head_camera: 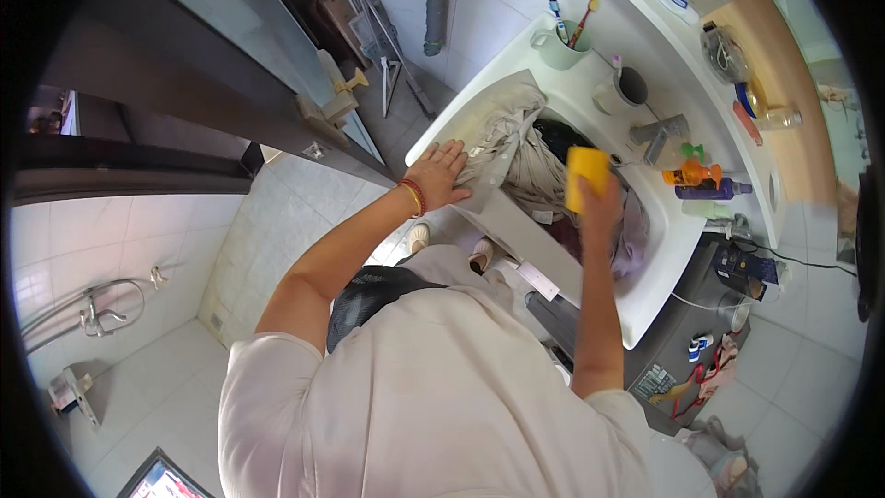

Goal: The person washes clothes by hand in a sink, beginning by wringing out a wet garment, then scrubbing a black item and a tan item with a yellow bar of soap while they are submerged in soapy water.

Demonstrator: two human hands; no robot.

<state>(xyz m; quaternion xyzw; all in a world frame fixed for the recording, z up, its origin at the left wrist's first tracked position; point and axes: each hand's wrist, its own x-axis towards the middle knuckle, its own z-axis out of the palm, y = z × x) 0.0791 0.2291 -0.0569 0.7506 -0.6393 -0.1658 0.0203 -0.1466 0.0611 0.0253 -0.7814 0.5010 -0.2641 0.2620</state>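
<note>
My left hand lies spread, palm down, on the left end of a light grey garment draped over the front rim of a white washbasin. In my right hand is a yellow block, blurred; I cannot tell whether it is soap or a brush. It is above the basin, to the right of the garment's folds. Bunched in the basin are more clothes, among them a black piece and a mauve piece. A flat grey part of the garment hangs along the front edge.
Behind the basin's bowl stand a green mug with toothbrushes, a grey cup, a faucet and several bottles, one an orange pump bottle. A washing machine with small items on top is at the right. A dark door is at the left.
</note>
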